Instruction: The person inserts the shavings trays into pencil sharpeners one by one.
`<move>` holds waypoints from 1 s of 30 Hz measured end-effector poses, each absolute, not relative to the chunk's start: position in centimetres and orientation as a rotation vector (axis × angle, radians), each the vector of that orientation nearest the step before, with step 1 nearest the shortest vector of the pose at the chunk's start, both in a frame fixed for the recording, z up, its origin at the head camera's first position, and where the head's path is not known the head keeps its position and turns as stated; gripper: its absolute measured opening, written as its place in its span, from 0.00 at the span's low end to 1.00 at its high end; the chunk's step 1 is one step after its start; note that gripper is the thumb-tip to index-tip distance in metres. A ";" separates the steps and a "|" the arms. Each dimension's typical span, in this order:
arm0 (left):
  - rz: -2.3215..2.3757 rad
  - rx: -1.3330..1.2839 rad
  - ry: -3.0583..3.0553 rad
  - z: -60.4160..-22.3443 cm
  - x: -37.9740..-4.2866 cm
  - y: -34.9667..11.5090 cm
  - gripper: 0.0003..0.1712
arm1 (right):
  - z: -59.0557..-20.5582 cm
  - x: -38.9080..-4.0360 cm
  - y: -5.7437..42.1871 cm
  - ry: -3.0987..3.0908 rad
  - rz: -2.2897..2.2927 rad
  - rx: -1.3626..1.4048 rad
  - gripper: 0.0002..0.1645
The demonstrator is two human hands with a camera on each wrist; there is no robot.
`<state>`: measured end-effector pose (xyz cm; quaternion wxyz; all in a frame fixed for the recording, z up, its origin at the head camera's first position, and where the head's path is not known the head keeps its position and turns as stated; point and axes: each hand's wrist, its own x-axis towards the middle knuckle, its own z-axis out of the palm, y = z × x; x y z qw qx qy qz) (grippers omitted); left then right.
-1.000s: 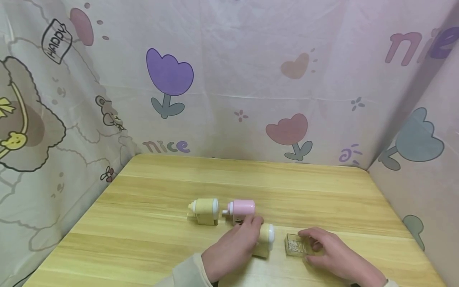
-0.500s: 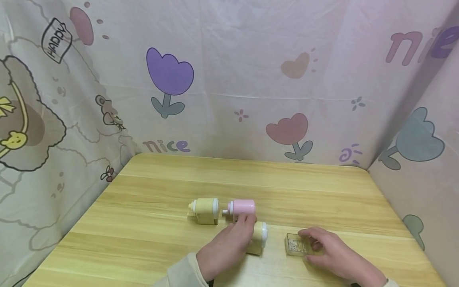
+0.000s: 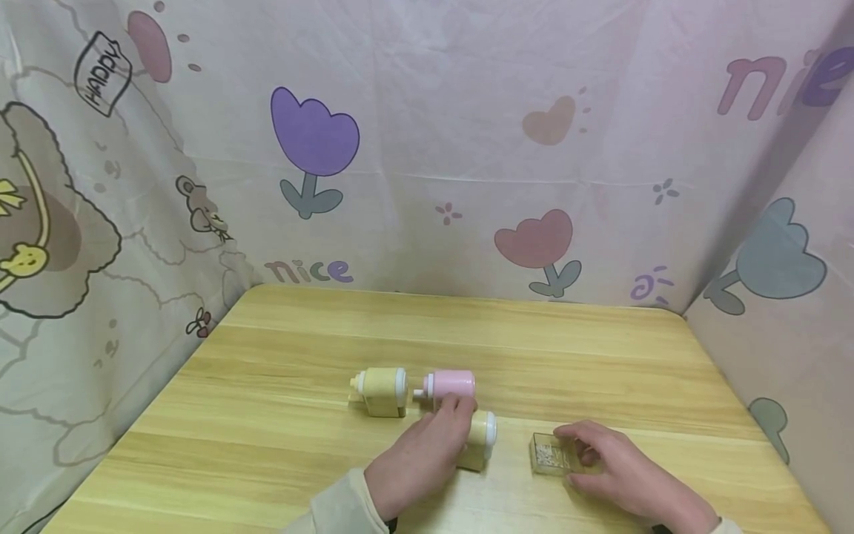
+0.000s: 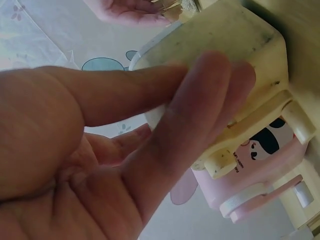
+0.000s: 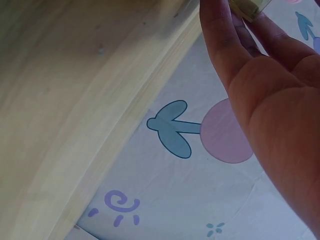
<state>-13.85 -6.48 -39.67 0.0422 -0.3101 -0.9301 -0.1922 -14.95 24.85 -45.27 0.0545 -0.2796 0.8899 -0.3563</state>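
My left hand (image 3: 420, 452) holds a pale yellow crank pencil sharpener (image 3: 482, 439), which stands on the table with its white end to the right. In the left wrist view, the thumb and fingers bend around this sharpener (image 4: 240, 42) near its crank. To its right, my right hand (image 3: 617, 467) grips a small clear shavings drawer (image 3: 550, 454) between thumb and fingers. Pale shavings lie inside the drawer. Only a corner of the drawer (image 5: 250, 7) shows in the right wrist view. Part of the held sharpener is hidden behind the left hand.
A pink pencil sharpener (image 3: 454, 383) stands just behind the left hand. Left of it is another yellow sharpener (image 3: 384, 393). The wooden table (image 3: 267, 445) meets a printed cloth (image 3: 427, 133) at the back and sides.
My left hand has shifted slightly left with the yellow sharpener, mostly in the first half second, widening the space to the drawer. The right hand and drawer stay in place.
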 end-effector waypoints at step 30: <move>-0.610 -1.079 -2.824 -39.2 -14.1 -6.9 0.22 | -45.0 -14.9 24.7 2.761 -1.080 -0.911 0.32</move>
